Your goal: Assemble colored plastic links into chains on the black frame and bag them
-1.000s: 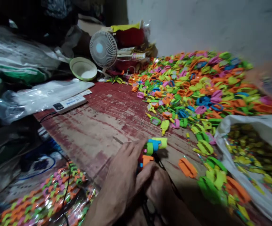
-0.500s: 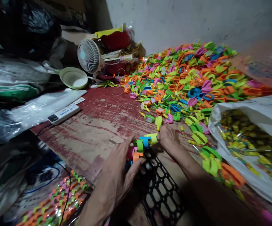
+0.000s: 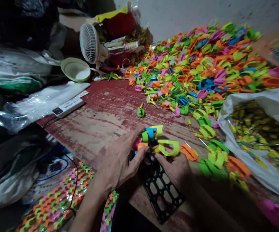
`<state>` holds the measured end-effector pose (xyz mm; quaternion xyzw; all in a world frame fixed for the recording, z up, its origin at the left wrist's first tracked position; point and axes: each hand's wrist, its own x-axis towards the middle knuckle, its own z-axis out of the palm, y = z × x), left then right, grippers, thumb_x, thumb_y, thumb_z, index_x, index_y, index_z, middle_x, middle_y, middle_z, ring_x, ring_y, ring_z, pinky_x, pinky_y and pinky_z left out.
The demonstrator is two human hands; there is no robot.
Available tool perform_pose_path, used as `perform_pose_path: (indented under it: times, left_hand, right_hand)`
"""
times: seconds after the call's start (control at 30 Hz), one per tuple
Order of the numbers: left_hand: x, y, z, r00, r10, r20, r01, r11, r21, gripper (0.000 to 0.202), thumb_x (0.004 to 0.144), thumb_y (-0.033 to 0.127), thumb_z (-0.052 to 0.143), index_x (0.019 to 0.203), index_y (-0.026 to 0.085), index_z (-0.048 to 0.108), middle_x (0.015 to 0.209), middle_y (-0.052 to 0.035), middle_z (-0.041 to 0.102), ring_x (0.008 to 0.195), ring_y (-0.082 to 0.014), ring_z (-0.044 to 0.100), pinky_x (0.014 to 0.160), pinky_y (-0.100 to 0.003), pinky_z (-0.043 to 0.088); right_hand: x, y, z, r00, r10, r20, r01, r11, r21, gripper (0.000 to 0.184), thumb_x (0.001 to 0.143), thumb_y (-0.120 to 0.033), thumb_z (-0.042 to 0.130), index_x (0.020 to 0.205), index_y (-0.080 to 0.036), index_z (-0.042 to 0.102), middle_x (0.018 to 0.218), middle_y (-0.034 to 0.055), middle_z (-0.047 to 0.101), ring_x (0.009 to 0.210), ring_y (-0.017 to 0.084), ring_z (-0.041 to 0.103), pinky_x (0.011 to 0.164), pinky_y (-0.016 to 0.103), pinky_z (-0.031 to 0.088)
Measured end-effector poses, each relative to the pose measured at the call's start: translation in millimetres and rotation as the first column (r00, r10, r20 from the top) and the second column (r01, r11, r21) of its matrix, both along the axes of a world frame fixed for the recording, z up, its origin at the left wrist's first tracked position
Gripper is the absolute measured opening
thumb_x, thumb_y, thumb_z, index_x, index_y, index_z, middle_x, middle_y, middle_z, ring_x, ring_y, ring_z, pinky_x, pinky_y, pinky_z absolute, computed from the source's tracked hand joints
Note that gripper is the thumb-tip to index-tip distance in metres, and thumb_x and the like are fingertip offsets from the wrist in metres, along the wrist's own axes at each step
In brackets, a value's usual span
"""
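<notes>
A black plastic grid tray [image 3: 164,190] slants across the table in front of me, its near cells bare. Toy watches in orange, green, blue, pink and yellow [image 3: 145,137] are bunched at its far end. My left hand [image 3: 118,158] curls round this bunch, thumb on the near side and fingers over the far side. Close beside it, my right hand [image 3: 175,164] pinches a yellow-green toy watch [image 3: 169,147] by its yellow end, just above the tray. Its fingertips are partly hidden. A single green toy watch [image 3: 141,111] lies beyond the hands.
A large heap of toy watches [image 3: 178,67] spreads along the wall. On the right stands an open white sack [image 3: 226,120] of small yellow pieces. A power strip [image 3: 68,107], plastic bags [image 3: 38,103], a bowl [image 3: 65,72] and a fan [image 3: 89,43] are at the left.
My right hand has come back from the heap's edge to the tray, now with a yellow-green toy watch. A green one now lies apart on the table. My left hand stays at the bunch.
</notes>
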<state>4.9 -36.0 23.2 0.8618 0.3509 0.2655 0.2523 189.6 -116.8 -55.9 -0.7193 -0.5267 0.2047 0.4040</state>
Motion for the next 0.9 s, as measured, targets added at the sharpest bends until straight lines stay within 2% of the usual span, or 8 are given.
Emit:
perform_pose_path:
  times: [0.13,0.27,0.4,0.47,0.57,0.63,0.77,0.9]
  left_hand:
    - [1.6,-0.5,1.2,1.0,0.011,0.023,-0.011,1.0,-0.013,0.048,0.099,0.043,0.048,0.14,0.019,0.053,0.122,-0.0111,0.07,0.108,-0.0261,0.067,0.098,-0.041,0.053]
    - [-0.1,-1.6,1.2,0.999,0.025,0.044,-0.024,0.999,-0.029,0.046,0.099,0.043,0.05,0.138,0.019,0.053,0.122,-0.01,0.071,0.106,-0.0242,0.068,0.098,-0.039,0.053]
    - [-1.5,-2.1,8.1,1.0,0.008,0.001,-0.008,0.999,-0.048,0.043,0.097,0.039,0.052,0.134,0.019,0.054,0.113,-0.0075,0.072,0.095,-0.022,0.069,0.087,-0.036,0.055]
    - [0.7,-1.3,13.4,0.999,0.004,-0.04,-0.006,0.999,-0.042,0.04,0.095,0.04,0.053,0.13,0.019,0.055,0.108,-0.007,0.072,0.093,-0.0234,0.068,0.085,-0.039,0.054]
    - [7.8,1.1,19.2,0.992,0.032,-0.121,-0.021,0.995,0.093,0.048,0.09,0.053,0.058,0.121,0.016,0.058,0.114,-0.012,0.069,0.108,-0.0319,0.063,0.096,-0.051,0.049]
    - [12.7,2.5,20.3,0.985,0.041,-0.169,-0.015,0.988,0.152,0.052,0.088,0.059,0.059,0.117,0.016,0.058,0.115,-0.0132,0.068,0.112,-0.0346,0.062,0.099,-0.053,0.046]
    - [17.8,2.3,20.3,0.977,-0.013,-0.212,0.012,1.0,-0.007,0.038,0.096,0.051,0.05,0.122,0.024,0.054,0.107,-0.0056,0.071,0.099,-0.0289,0.069,0.082,-0.042,0.053]
    - [19.3,1.6,21.5,0.983,0.001,-0.184,-0.021,0.994,-0.108,0.032,0.095,0.046,0.051,0.119,0.026,0.054,0.108,-0.0037,0.072,0.095,-0.0265,0.071,0.076,-0.038,0.053]
  right_hand:
    - [-10.5,11.9,-4.9,0.995,-0.013,0.1,0.009,0.999,0.043,0.025,0.087,-0.038,0.057,0.088,-0.021,0.075,0.081,0.0083,0.077,0.074,0.024,0.072,0.066,0.032,0.056]
    - [-8.8,17.0,-8.3,0.96,0.048,0.275,-0.109,0.972,0.21,0.027,0.089,-0.031,0.051,0.086,-0.019,0.075,0.075,0.0083,0.075,0.07,0.023,0.071,0.064,0.03,0.054]
    - [-3.6,18.7,-16.4,0.937,0.104,0.332,-0.185,0.957,0.224,0.026,0.09,-0.027,0.051,0.092,-0.02,0.075,0.073,0.0067,0.074,0.061,0.021,0.068,0.059,0.029,0.052]
    - [-1.5,18.4,-19.1,0.932,0.131,0.337,-0.21,0.955,0.209,0.024,0.09,-0.026,0.051,0.094,-0.02,0.074,0.074,0.0069,0.074,0.062,0.021,0.067,0.061,0.03,0.053]
    - [0.2,17.4,-19.5,0.929,0.215,0.302,-0.278,0.943,0.182,0.02,0.089,-0.025,0.054,0.094,-0.021,0.073,0.081,0.0075,0.073,0.075,0.023,0.069,0.07,0.031,0.056]
    - [-1.1,17.3,-17.8,0.927,0.273,0.258,-0.318,0.936,0.149,0.018,0.088,-0.024,0.056,0.093,-0.022,0.073,0.087,0.008,0.074,0.085,0.024,0.07,0.077,0.032,0.057]
    - [-11.7,16.3,-12.1,0.947,0.229,0.227,-0.266,0.952,0.15,0.021,0.088,-0.019,0.052,0.09,-0.023,0.072,0.089,0.0064,0.074,0.082,0.022,0.07,0.074,0.03,0.057]
    - [-10.9,12.1,-6.1,0.947,0.263,0.186,-0.295,0.94,0.171,0.028,0.089,-0.016,0.048,0.106,-0.023,0.07,0.1,0.0063,0.074,0.09,0.019,0.07,0.08,0.028,0.056]
